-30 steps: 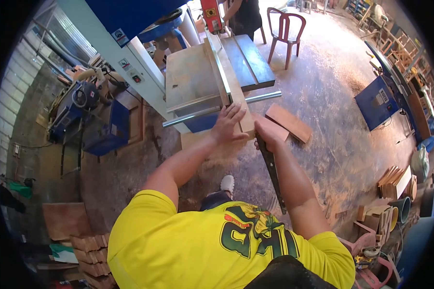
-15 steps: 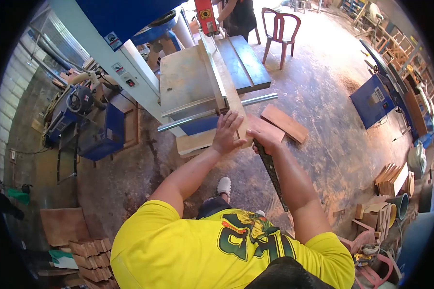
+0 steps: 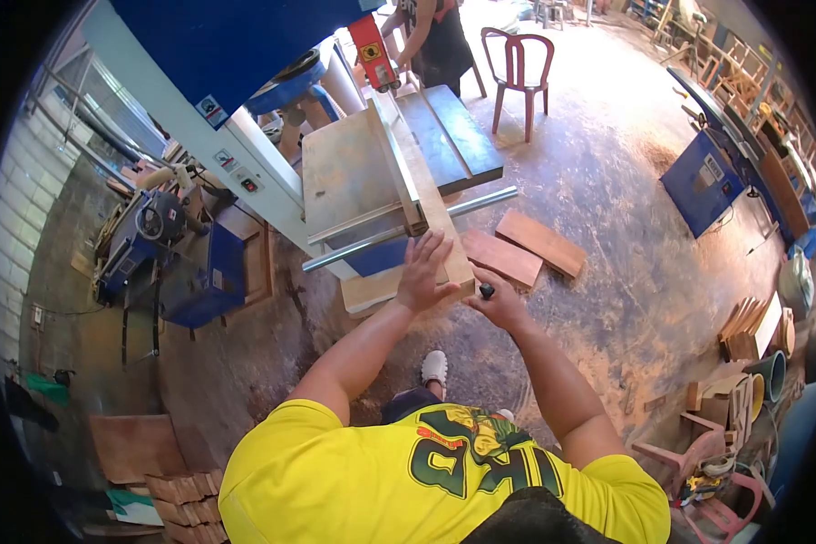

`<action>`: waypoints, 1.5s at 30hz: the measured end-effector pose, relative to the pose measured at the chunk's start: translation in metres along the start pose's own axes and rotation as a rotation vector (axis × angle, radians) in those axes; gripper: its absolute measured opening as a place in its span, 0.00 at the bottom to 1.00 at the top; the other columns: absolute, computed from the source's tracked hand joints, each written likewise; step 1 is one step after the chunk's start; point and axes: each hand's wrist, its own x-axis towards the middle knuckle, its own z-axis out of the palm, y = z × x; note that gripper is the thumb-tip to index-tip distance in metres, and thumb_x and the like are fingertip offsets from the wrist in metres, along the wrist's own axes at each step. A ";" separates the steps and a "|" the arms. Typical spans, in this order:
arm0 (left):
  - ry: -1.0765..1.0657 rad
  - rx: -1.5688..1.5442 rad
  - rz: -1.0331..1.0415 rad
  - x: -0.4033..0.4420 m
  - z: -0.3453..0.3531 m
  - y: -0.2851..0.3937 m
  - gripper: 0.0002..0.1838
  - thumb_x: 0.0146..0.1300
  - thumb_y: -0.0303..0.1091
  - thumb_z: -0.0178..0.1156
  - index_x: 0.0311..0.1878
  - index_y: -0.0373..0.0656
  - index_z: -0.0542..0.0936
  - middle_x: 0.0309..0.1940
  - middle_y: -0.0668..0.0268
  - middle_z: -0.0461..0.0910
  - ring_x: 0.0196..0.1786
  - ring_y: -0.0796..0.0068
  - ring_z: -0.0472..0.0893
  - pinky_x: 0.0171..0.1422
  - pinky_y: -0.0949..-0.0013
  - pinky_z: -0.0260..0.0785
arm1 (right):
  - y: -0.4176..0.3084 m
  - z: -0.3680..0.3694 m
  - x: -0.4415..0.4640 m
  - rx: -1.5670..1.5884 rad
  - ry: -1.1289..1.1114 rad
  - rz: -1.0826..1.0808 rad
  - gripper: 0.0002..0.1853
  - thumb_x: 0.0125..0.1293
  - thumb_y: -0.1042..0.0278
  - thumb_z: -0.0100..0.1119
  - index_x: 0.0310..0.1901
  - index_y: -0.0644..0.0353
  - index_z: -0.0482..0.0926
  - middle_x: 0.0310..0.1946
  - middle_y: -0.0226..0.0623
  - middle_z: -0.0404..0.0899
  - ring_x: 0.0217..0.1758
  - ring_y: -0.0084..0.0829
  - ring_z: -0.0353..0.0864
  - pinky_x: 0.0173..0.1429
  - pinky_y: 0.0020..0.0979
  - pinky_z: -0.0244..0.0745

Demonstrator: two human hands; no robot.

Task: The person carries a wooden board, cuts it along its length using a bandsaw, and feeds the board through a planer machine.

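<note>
A long pale board (image 3: 440,218) lies along the metal fence (image 3: 395,163) of the band saw, its near end sticking out past the table (image 3: 349,172). My left hand (image 3: 426,272) rests on the left side of that near end, fingers spread. At the board's near right corner is my right hand (image 3: 499,297), its fingers wrapped round a dark-handled tool (image 3: 487,291); most of the tool is hidden. The red blade guard (image 3: 372,53) stands above the far part of the board.
Two reddish boards (image 3: 542,243) lie on the floor right of the saw. Beyond it are a person in a dark apron (image 3: 444,45) and a red chair (image 3: 519,72). Blue machines stand left (image 3: 199,276) and right (image 3: 701,181); stacked wood (image 3: 751,331) sits at the right.
The long tool in my right hand has swung so that its blade no longer shows below the hand. The view has shifted slightly; both hands stay at the board's near end.
</note>
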 end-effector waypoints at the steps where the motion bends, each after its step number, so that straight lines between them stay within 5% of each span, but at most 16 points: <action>1: -0.002 0.007 -0.007 0.000 0.000 0.001 0.46 0.55 0.74 0.48 0.68 0.48 0.64 0.70 0.59 0.59 0.74 0.58 0.54 0.75 0.46 0.38 | 0.012 0.005 0.007 -0.177 0.167 -0.211 0.30 0.55 0.72 0.66 0.62 0.54 0.72 0.40 0.46 0.82 0.33 0.38 0.83 0.33 0.32 0.76; 2: -0.007 0.014 -0.013 -0.001 -0.001 0.002 0.47 0.55 0.74 0.48 0.69 0.47 0.64 0.70 0.59 0.59 0.74 0.58 0.54 0.75 0.46 0.38 | 0.011 0.009 0.009 -0.353 0.336 -0.419 0.28 0.54 0.74 0.65 0.60 0.52 0.75 0.40 0.50 0.82 0.35 0.43 0.84 0.36 0.34 0.77; 3: -0.018 0.014 -0.007 0.000 -0.001 0.002 0.47 0.55 0.74 0.48 0.69 0.47 0.64 0.70 0.59 0.59 0.74 0.58 0.54 0.75 0.46 0.38 | 0.010 0.007 0.009 -0.327 0.309 -0.269 0.24 0.53 0.74 0.65 0.55 0.49 0.79 0.40 0.52 0.80 0.40 0.49 0.81 0.41 0.38 0.76; 11: -0.035 0.033 -0.038 0.009 0.001 -0.008 0.47 0.55 0.73 0.49 0.69 0.46 0.64 0.71 0.58 0.57 0.75 0.57 0.53 0.75 0.44 0.38 | 0.016 0.011 0.029 -0.330 0.367 -0.249 0.19 0.55 0.64 0.66 0.51 0.48 0.81 0.33 0.47 0.82 0.35 0.46 0.83 0.40 0.42 0.76; 18: -0.068 0.003 -0.004 0.015 0.003 -0.020 0.46 0.55 0.68 0.54 0.70 0.45 0.62 0.72 0.58 0.55 0.75 0.56 0.52 0.75 0.42 0.39 | 0.016 0.011 0.039 -0.384 0.405 -0.223 0.21 0.54 0.70 0.68 0.52 0.51 0.81 0.31 0.46 0.83 0.30 0.41 0.83 0.37 0.36 0.75; 24: -0.053 0.009 -0.067 0.012 0.003 -0.018 0.50 0.51 0.63 0.64 0.71 0.42 0.59 0.72 0.48 0.53 0.75 0.48 0.51 0.75 0.46 0.41 | 0.011 0.010 0.035 -0.381 0.454 -0.279 0.19 0.55 0.66 0.67 0.51 0.45 0.82 0.30 0.45 0.82 0.32 0.44 0.83 0.37 0.39 0.75; 26: -0.019 -0.095 -0.076 0.013 0.001 -0.017 0.55 0.51 0.70 0.59 0.72 0.39 0.56 0.71 0.42 0.51 0.74 0.43 0.51 0.74 0.49 0.45 | 0.007 0.008 0.036 -0.397 0.341 -0.095 0.18 0.57 0.64 0.64 0.51 0.46 0.81 0.35 0.44 0.83 0.40 0.47 0.82 0.43 0.42 0.75; 32: -0.055 0.024 -0.030 0.017 -0.001 -0.019 0.61 0.41 0.63 0.71 0.73 0.40 0.53 0.72 0.44 0.52 0.74 0.45 0.51 0.73 0.45 0.46 | 0.015 0.011 0.044 -0.377 0.425 -0.216 0.19 0.54 0.67 0.67 0.50 0.44 0.82 0.30 0.48 0.81 0.33 0.48 0.81 0.37 0.42 0.75; 38: -0.140 0.126 -0.149 0.024 -0.005 -0.017 0.61 0.40 0.63 0.72 0.73 0.40 0.53 0.72 0.45 0.52 0.75 0.45 0.50 0.72 0.39 0.44 | 0.015 0.009 0.054 -0.408 0.369 -0.158 0.18 0.56 0.65 0.65 0.50 0.44 0.82 0.32 0.44 0.83 0.36 0.45 0.83 0.39 0.42 0.76; 45: 0.042 0.042 -0.235 0.016 0.007 -0.023 0.65 0.38 0.65 0.72 0.72 0.34 0.52 0.71 0.43 0.53 0.75 0.46 0.51 0.74 0.45 0.44 | 0.013 0.008 0.068 -0.363 0.350 -0.152 0.22 0.54 0.66 0.69 0.53 0.46 0.81 0.30 0.46 0.82 0.30 0.41 0.82 0.37 0.37 0.74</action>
